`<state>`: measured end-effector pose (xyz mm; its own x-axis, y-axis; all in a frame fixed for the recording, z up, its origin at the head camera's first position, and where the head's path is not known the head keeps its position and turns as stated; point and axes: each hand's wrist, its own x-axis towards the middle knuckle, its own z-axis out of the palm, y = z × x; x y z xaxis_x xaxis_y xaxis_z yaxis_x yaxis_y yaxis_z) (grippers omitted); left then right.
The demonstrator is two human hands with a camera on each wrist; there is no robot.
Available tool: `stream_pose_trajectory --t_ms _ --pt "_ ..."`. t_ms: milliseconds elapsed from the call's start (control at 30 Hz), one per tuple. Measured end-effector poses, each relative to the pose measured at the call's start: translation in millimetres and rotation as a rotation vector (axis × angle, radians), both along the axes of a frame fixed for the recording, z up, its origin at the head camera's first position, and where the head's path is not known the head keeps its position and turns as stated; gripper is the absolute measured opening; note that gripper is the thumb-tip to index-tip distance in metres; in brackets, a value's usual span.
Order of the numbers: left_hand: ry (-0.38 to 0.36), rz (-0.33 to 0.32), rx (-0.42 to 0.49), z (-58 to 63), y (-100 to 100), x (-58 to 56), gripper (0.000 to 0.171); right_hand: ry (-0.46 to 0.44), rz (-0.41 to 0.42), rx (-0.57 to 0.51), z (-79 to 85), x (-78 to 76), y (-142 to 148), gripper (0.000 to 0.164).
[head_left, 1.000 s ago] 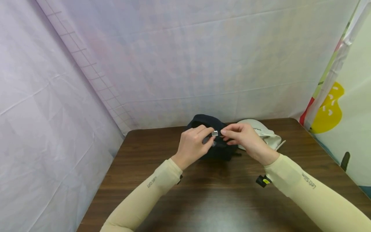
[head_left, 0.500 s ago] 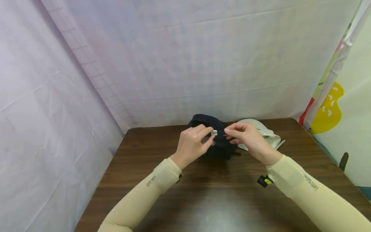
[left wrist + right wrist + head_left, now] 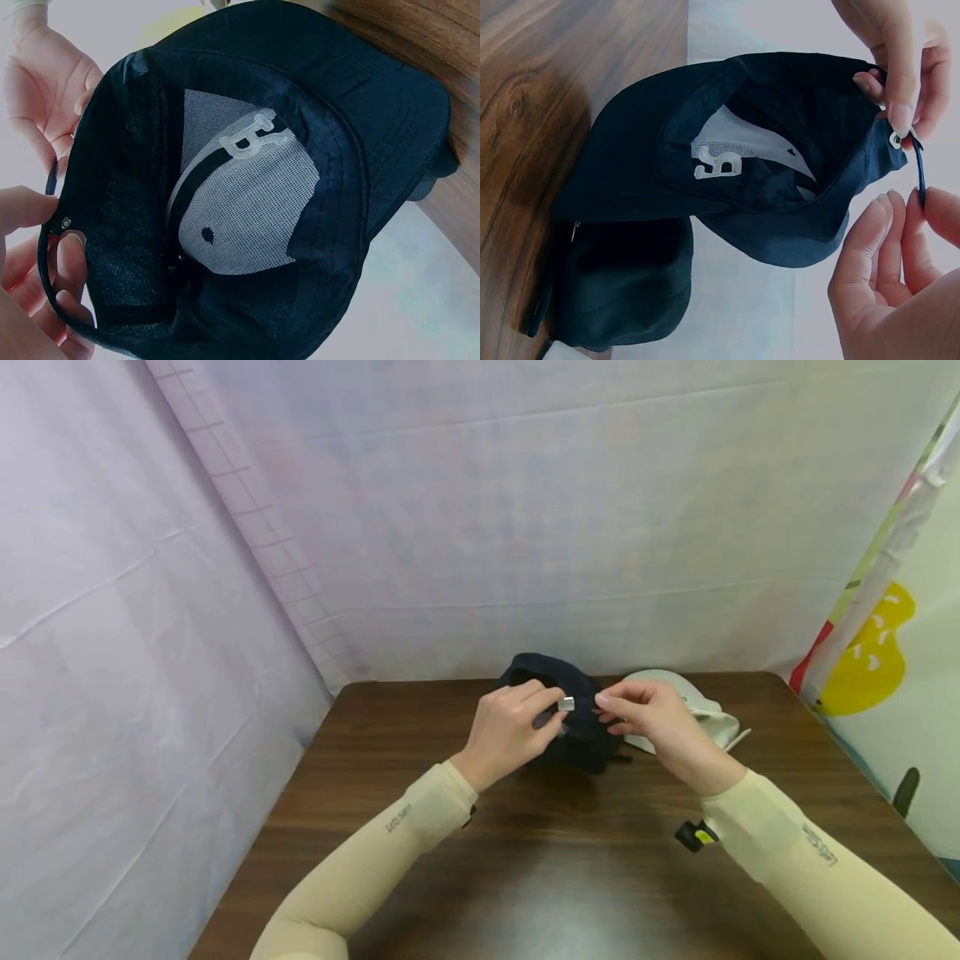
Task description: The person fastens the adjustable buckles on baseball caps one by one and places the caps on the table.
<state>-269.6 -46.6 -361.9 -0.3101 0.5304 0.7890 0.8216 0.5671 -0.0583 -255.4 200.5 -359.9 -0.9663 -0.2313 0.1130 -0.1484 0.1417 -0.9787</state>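
A dark navy baseball cap, its inside and a pale letter patch showing, is held up in the air. My left hand pinches the cap's back edge at a small silver buckle between thumb and fingers. Opposite it, my right hand pinches the end of the thin adjusting strap with thumb and forefinger. The strap spans the small gap between both hands and curves in a loop in the left wrist view. In the head view the hands partly cover the cap.
Behind my right hand a white cap lies on the brown wooden table. Another dark cap sits beneath the held one in the right wrist view. A white cloth wall rises behind the table's back edge.
The right hand has drawn slightly away from the buckle, so the gap between the hands is a little wider. The head view has shifted slightly; both hands keep their grips.
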Motion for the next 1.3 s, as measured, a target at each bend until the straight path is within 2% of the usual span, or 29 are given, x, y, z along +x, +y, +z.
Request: stream_pose_trajectory --t_ms 600,1033,1300 --pt "0.026 -0.01 0.01 -3.0 0.9 -1.5 0.017 0.014 0.012 0.004 0.8 1.6 3.0 0.051" --pt "-0.002 -0.032 -0.003 -4.7 0.5 -0.9 0.018 0.02 -0.01 -0.013 -0.4 1.0 6.5 0.045" --pt "-0.005 -0.05 0.001 -5.0 0.2 -2.3 0.018 0.026 -0.017 -0.006 -1.9 0.8 7.0 0.049"
